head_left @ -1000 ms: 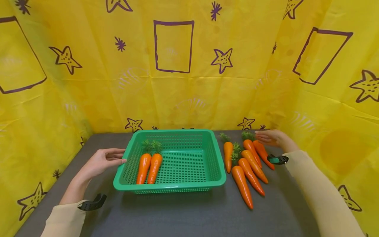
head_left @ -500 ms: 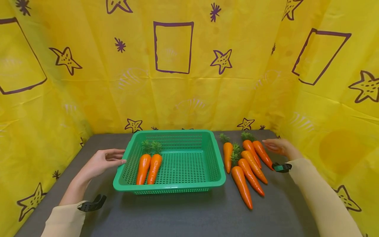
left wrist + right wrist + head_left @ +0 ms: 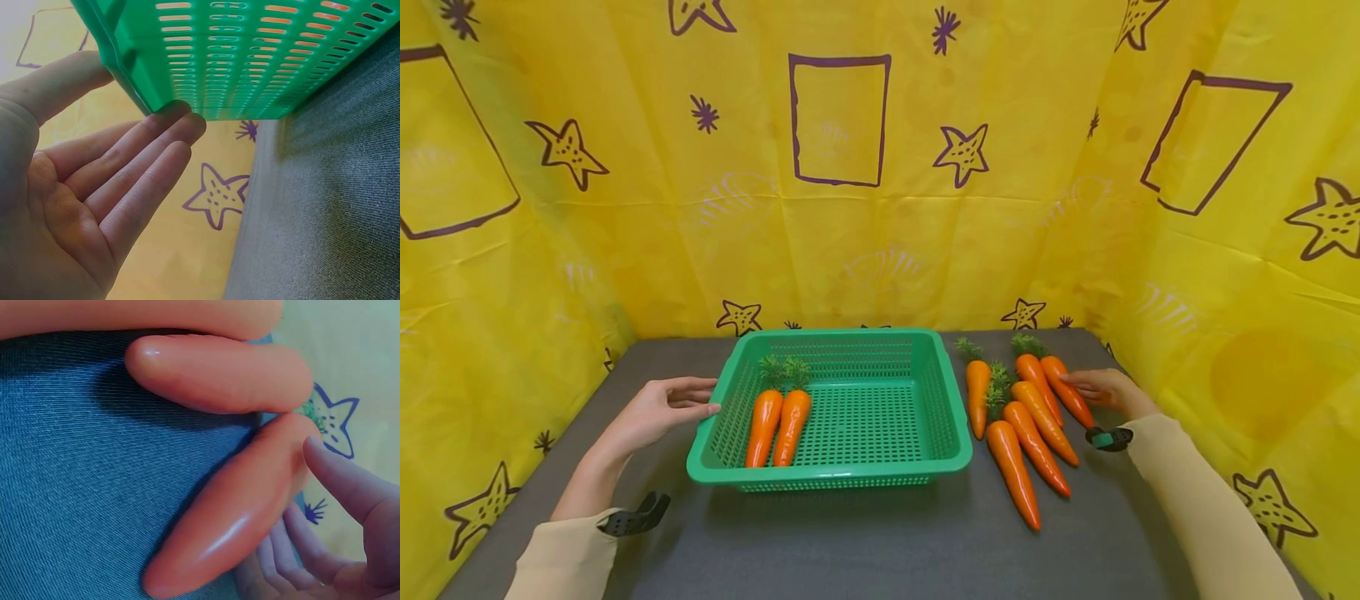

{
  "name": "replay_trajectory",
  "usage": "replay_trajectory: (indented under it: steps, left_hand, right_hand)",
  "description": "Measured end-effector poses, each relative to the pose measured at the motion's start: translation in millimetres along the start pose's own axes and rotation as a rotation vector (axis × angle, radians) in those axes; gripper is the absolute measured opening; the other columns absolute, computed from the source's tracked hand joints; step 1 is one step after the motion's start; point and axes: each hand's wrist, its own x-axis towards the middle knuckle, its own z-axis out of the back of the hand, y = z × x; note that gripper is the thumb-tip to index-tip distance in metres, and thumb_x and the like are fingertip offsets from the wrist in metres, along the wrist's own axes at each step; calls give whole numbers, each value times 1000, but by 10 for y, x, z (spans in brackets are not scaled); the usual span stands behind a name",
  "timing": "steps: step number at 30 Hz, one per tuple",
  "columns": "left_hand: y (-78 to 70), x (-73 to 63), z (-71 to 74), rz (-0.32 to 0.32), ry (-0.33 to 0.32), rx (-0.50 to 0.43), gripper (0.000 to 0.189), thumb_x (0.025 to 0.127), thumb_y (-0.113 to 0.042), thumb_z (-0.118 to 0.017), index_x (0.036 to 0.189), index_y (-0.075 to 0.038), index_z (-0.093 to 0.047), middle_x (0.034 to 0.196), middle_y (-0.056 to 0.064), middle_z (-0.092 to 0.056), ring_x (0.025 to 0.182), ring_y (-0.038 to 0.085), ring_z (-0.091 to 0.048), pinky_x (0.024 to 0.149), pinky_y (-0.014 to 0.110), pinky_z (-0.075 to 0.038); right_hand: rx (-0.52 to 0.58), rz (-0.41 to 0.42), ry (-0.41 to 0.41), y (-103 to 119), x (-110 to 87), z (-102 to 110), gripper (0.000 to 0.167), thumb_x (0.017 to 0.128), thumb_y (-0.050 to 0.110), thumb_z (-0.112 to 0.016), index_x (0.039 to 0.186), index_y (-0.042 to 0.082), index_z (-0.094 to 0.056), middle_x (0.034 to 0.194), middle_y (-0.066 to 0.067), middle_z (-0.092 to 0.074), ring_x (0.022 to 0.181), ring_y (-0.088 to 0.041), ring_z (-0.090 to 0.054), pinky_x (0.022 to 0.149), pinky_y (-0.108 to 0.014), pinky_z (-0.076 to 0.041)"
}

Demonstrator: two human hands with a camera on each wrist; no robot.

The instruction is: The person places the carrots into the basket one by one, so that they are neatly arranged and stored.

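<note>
A green perforated plastic basket point(image 3: 827, 473) stands on the dark table, with two orange carrots point(image 3: 791, 425) with leafy tops lying inside at its left. My left hand point(image 3: 651, 412) touches the basket's left side, its fingers fairly straight; in the left wrist view the thumb lies at the rim and the fingertips against the wall. Right of the basket lie several loose carrots. My right hand point(image 3: 1105, 390) is beside the rightmost carrot point(image 3: 1063, 387). In the right wrist view the thumb is at that carrot's upper end and the other fingers extend along its side, partly hidden by it.
The nearest loose carrot point(image 3: 1013, 473) points toward the front of the table point(image 3: 865, 542). Another carrot point(image 3: 977, 396) lies close to the basket's right wall. Yellow patterned cloth point(image 3: 880, 250) closes off the back and both sides.
My right hand has come down and toward the front, from near the leafy top of the rightmost carrot to the side of its body. The left hand and the basket have stayed put.
</note>
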Motion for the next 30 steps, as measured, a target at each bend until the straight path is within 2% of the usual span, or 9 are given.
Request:
replay_trajectory:
  steps: [6,9,11,14,17,21,23,27,30]
  left_hand:
    - [9,3,0,-5,-9,5,57,87,-37,-69,132,-4,-55,118,17,-65,95,5,-65,79,26,-54]
    - [11,2,-1,-4,-12,9,57,87,-36,-69,132,-4,-55,118,16,-65,95,5,-66,79,26,-54]
    - [11,1,-2,-3,-10,13,57,87,-37,-69,132,-4,-55,118,16,-65,96,5,-65,79,26,-54]
    - [8,-1,-4,-2,-11,10,57,87,-36,-69,131,-4,-56,118,16,-65,96,6,-66,79,26,-54]
    - [5,-1,-5,-5,-11,10,57,87,-36,-69,131,-4,-56,117,16,-66,96,6,-66,79,26,-54]
    - [11,8,-6,-8,-12,16,57,87,-37,-69,131,-4,-56,116,16,-66,95,6,-66,78,25,-54]
    - [17,16,-7,-12,-14,20,56,86,-36,-69,131,-4,-56,116,16,-66,95,7,-66,78,25,-54]
    - [28,25,-8,-16,-13,22,56,86,-36,-69,130,-3,-56,116,17,-66,95,8,-67,78,25,-54]
    - [31,21,-5,-17,-11,20,56,86,-36,-69,130,-3,-56,116,17,-66,95,8,-67,77,24,-54]
  right_hand:
    - [-105,-4,-47,-7,44,-72,75,90,34,-65,140,-13,-34,136,-26,-46,78,2,-60,97,-37,-48]
    - [-138,7,-42,4,58,-99,77,89,34,-65,140,-14,-33,144,-30,-36,79,1,-61,92,-36,-52]
    - [-157,11,-37,9,64,-108,77,90,34,-64,140,-15,-32,144,-31,-36,80,0,-62,90,-35,-53]
    - [-169,15,-37,13,72,-114,76,90,33,-65,138,-16,-34,132,-29,-49,79,-2,-62,86,-34,-54]
    - [-152,13,-38,17,77,-117,70,89,32,-66,134,-15,-40,109,-13,-63,77,-3,-62,81,-32,-55]
    - [-106,1,-40,27,70,-122,69,89,29,-66,133,-17,-38,91,3,-60,74,-3,-63,77,-29,-55]
    - [-91,-3,-42,31,63,-121,74,90,28,-65,135,-21,-31,94,-1,-60,73,-3,-63,77,-29,-56]
    - [-81,-2,-59,41,39,-126,84,91,27,-64,137,-25,-17,120,-25,-53,72,-2,-62,77,-30,-56]
    - [-82,14,-48,62,11,-132,80,91,27,-63,136,-25,-22,126,-29,-51,74,-4,-63,77,-30,-56]
